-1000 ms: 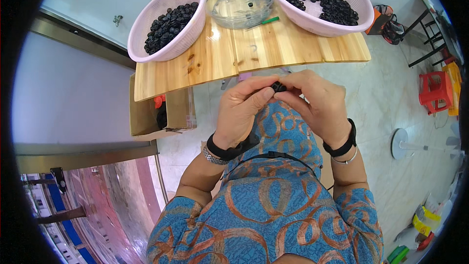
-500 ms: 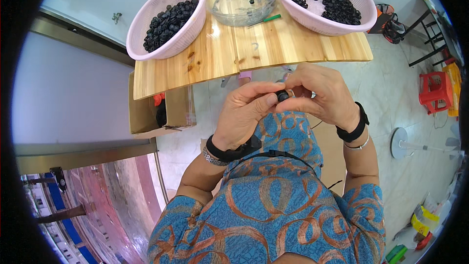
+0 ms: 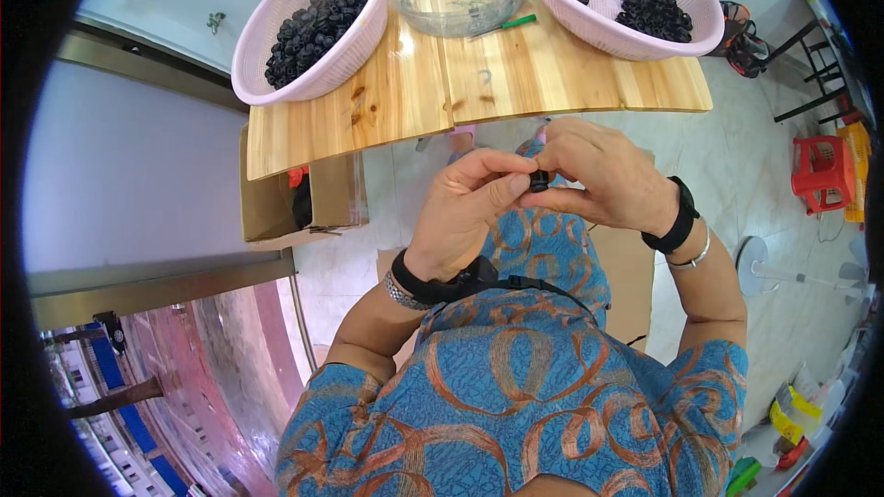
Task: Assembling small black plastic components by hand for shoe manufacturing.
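Observation:
Between my two hands, just off the table's near edge, is a small round black plastic part point(image 3: 539, 181). My left hand point(image 3: 472, 207) pinches it from the left with thumb and forefinger. From the other side, my right hand point(image 3: 610, 177) grips it between thumb and bent fingers. The fingers cover much of the part, so its exact kind cannot be made out. Beyond the hands, a pink basket point(image 3: 247, 63) on the left holds many small black pieces point(image 3: 318, 32). Another pink basket point(image 3: 635, 48) on the right holds black ring-like pieces point(image 3: 656, 17).
A clear round plastic tray point(image 3: 410, 26) with a few small black parts stands between the baskets on the wooden table point(image 3: 405, 110). Beside it lies a green-handled tool point(image 3: 518, 22). Under the table's left end is a cardboard box point(image 3: 336, 193); a red stool point(image 3: 821, 175) stands far right.
The black part has turned between my fingers, showing its side now. My right hand has shifted slightly right, its elbow farther out. The table sits a little higher in view.

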`<state>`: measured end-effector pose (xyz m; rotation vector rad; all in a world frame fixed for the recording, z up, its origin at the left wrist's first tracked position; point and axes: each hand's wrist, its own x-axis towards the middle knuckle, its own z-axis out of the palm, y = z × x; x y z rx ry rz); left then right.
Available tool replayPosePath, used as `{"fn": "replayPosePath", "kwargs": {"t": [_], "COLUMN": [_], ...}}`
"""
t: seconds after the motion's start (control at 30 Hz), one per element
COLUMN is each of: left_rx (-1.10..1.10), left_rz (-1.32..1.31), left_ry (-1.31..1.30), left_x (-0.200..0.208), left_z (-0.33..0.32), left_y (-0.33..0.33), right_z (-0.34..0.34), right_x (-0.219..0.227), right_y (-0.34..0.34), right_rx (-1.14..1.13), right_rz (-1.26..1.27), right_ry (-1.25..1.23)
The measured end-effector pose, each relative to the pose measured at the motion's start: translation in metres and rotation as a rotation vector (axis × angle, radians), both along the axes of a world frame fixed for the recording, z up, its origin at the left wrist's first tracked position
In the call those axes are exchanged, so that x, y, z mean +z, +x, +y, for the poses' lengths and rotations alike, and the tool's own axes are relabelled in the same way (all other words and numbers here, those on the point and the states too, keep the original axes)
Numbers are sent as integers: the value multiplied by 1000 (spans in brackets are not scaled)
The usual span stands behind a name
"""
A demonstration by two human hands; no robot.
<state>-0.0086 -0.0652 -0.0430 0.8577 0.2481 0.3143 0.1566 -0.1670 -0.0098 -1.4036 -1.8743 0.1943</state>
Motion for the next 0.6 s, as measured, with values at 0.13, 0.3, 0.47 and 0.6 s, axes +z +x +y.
{"fn": "replayPosePath", "kwargs": {"t": [0.13, 0.3, 0.47, 0.6], "left_rx": [30, -9, 29, 46], "left_rz": [8, 33, 3, 1], "left_ry": [-39, -75, -147, -167], "left_x": [-5, -5, -3, 9], "left_z": [0, 7, 17, 28], "left_y": [1, 4, 16, 14], "right_z": [2, 8, 20, 21], "right_x": [-1, 2, 1, 6], "right_y": [2, 1, 9, 11], "right_rx": [1, -56, -128, -97], "right_rz": [-119, -211, -218, 317], "right_ry": [-10, 47, 43, -180]}}
